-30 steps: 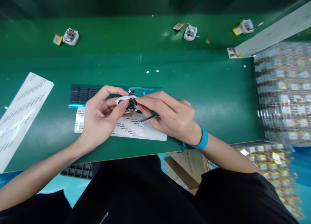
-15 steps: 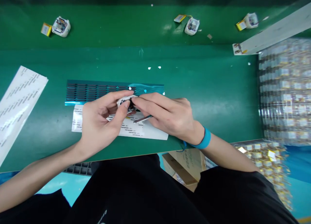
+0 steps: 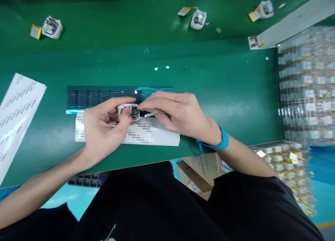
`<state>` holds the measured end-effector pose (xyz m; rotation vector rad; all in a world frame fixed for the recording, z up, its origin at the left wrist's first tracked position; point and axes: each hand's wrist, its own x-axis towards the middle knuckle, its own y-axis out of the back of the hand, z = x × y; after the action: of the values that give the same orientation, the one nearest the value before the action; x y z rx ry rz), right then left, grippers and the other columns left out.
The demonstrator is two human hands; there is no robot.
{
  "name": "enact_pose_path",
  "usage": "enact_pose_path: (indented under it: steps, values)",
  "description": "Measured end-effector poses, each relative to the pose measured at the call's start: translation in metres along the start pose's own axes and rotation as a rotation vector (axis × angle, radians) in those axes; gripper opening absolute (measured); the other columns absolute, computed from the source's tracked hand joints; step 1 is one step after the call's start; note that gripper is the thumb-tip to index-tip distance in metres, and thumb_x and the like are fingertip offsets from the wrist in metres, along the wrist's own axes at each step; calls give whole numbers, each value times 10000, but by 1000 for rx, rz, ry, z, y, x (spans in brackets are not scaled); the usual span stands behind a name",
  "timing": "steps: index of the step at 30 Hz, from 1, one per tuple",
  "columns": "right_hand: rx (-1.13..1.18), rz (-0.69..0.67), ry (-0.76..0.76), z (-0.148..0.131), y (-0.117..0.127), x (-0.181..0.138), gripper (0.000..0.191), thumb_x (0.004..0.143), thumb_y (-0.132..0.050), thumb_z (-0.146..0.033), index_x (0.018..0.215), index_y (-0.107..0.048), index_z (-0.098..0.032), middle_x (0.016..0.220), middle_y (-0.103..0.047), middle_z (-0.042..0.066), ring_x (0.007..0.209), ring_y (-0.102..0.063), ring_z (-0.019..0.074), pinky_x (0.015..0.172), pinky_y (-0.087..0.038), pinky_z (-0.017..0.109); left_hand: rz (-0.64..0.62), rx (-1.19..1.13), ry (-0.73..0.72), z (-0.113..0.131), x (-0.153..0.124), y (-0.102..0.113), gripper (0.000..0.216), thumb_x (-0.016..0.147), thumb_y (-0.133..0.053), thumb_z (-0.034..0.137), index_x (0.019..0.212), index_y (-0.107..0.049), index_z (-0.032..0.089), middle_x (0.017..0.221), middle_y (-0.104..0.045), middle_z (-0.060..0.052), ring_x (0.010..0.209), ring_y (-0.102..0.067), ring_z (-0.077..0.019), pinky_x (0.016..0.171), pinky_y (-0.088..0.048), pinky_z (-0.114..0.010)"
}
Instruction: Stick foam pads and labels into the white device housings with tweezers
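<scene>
My left hand (image 3: pixel 101 127) is closed around a small white housing (image 3: pixel 128 112) with electronics showing inside, held just above the green table (image 3: pixel 209 87). My right hand (image 3: pixel 178 113) grips slim metal tweezers (image 3: pixel 151 114), their tips pointing left at the housing. Both hands hover over a white label sheet (image 3: pixel 157 136). Just behind them lies a blue strip (image 3: pixel 99 96) carrying rows of small dark pads. A blue band circles my right wrist.
Three more white housings with yellow batteries sit at the far side: left (image 3: pixel 51 27), middle (image 3: pixel 197 19), right (image 3: pixel 264 9). Another white label sheet (image 3: pixel 15 112) lies at left. Trays of wrapped batteries (image 3: pixel 306 84) fill the right. A cardboard box (image 3: pixel 199 171) is below the table edge.
The housing has turned in my left hand and shifted slightly left. My right hand brought the tweezer tips closer to it. The camera tilted, shifting the scene a little.
</scene>
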<state>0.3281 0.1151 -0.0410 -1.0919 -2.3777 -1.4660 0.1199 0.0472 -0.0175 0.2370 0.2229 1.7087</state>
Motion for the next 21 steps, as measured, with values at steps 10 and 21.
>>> enact_pose_path:
  steps: [10,21]
  values:
    - [-118,165,-69,-6,-5,0,165,1079,-590,-122,1108,-748,-155,1035,-800,4,887,-748,81,666,-544,188,-202,-230,141,-3,2,0,187,817,-888,213,994,-831,203,771,-795,-3,581,-752,-176,591,-703,-271]
    - [-339,211,29,-9,-6,-5,174,1110,-588,-194,1156,-756,-192,971,-816,-33,803,-756,49,498,-406,198,-175,-169,47,-1,1,3,132,853,-868,236,982,-848,214,769,-795,-10,636,-754,-172,524,-625,-224]
